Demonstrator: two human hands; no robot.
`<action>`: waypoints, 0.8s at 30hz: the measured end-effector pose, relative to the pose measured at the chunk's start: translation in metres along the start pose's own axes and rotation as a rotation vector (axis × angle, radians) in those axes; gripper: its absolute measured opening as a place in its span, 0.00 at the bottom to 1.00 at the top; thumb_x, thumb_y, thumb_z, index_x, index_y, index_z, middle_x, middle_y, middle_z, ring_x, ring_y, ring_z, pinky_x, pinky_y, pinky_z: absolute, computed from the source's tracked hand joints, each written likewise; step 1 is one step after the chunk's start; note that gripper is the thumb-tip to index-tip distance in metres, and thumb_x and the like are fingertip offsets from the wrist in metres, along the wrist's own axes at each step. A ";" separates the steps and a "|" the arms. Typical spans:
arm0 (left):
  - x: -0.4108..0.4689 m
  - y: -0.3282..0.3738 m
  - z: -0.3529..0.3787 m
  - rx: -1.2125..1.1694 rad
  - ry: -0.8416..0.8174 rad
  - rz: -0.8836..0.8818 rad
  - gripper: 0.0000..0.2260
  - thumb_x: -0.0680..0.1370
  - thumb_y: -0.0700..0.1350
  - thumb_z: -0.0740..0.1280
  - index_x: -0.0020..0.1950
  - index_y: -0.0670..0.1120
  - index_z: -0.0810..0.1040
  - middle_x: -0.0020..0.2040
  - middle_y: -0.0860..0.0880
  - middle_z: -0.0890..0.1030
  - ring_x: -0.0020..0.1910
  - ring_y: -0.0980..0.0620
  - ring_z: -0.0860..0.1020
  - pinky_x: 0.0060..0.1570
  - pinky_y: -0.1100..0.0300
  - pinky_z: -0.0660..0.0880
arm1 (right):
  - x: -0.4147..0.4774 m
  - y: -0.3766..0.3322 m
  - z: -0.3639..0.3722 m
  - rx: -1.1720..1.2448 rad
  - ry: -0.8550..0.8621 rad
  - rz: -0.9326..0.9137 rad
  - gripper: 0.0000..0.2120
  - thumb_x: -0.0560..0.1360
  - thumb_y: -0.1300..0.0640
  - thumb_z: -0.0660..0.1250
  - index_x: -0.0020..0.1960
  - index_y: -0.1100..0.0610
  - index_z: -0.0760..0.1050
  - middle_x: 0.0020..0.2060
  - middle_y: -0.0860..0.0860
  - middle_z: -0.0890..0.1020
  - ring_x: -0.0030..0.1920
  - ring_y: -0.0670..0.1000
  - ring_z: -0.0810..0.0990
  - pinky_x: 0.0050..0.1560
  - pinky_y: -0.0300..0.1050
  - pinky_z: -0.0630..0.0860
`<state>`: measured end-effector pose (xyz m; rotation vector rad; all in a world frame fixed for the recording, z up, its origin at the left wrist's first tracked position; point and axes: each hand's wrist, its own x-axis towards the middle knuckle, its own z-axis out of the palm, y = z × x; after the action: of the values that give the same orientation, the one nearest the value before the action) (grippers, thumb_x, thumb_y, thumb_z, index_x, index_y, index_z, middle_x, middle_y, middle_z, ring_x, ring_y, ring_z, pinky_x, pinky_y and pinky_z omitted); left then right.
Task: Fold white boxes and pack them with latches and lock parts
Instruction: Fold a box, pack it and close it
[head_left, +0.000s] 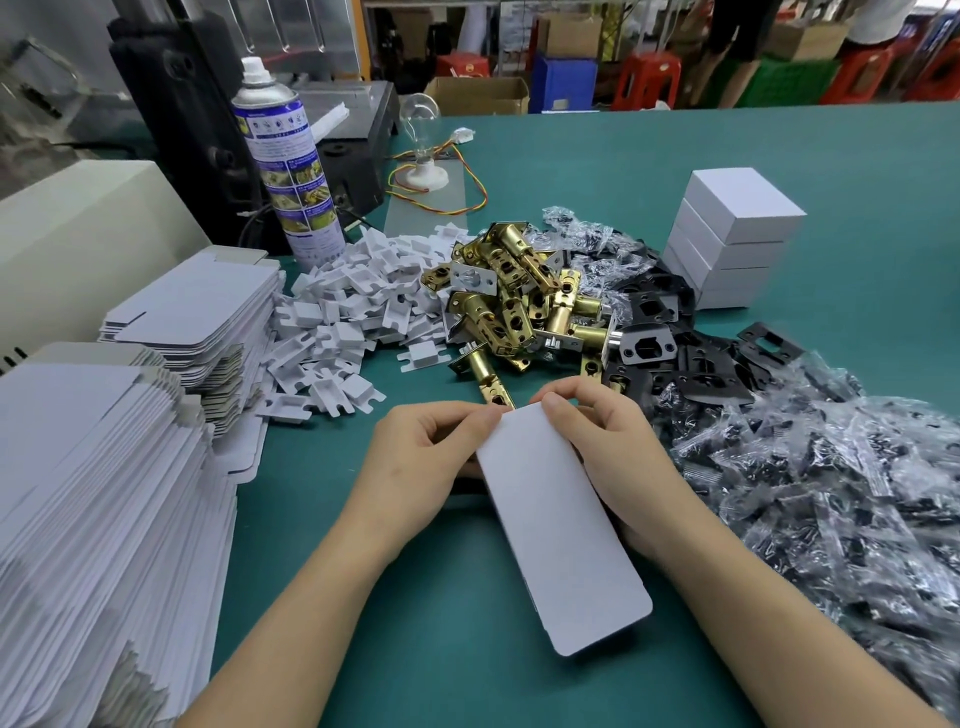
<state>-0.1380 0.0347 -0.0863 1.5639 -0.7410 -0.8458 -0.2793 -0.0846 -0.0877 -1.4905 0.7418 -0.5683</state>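
While my left hand (426, 457) and right hand (608, 441) both pinch the far end of a flat white box blank (561, 530) just above the green table (441, 623), I judge the folding step has only begun. Next I need to pop it open into a sleeve. Beyond lie the brass latches (519, 296), then the stack of finished boxes (727, 239).

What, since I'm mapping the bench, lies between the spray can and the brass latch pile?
A heap of small white plastic pieces, shown in the head view.
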 end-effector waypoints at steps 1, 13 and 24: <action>0.000 0.000 0.000 0.001 -0.006 -0.001 0.09 0.84 0.47 0.69 0.53 0.54 0.90 0.48 0.46 0.89 0.46 0.44 0.89 0.45 0.55 0.86 | 0.000 -0.001 -0.001 0.009 -0.019 0.007 0.10 0.84 0.53 0.65 0.46 0.49 0.81 0.37 0.51 0.81 0.35 0.49 0.75 0.34 0.43 0.71; 0.006 0.004 -0.017 -0.176 0.076 -0.171 0.13 0.83 0.52 0.68 0.49 0.51 0.91 0.46 0.46 0.89 0.45 0.49 0.85 0.48 0.54 0.78 | -0.002 -0.005 -0.009 -0.407 -0.172 -0.499 0.30 0.76 0.65 0.74 0.73 0.45 0.73 0.68 0.39 0.77 0.71 0.45 0.74 0.62 0.38 0.73; 0.009 -0.002 -0.020 0.022 0.059 0.354 0.22 0.78 0.75 0.58 0.52 0.62 0.82 0.50 0.60 0.84 0.47 0.61 0.76 0.52 0.66 0.73 | 0.003 0.002 -0.011 -0.330 -0.105 -0.289 0.15 0.73 0.53 0.68 0.57 0.40 0.75 0.54 0.40 0.85 0.56 0.43 0.83 0.56 0.53 0.80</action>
<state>-0.1159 0.0383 -0.0878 1.4150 -0.9521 -0.5303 -0.2859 -0.0945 -0.0895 -1.9381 0.5584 -0.5978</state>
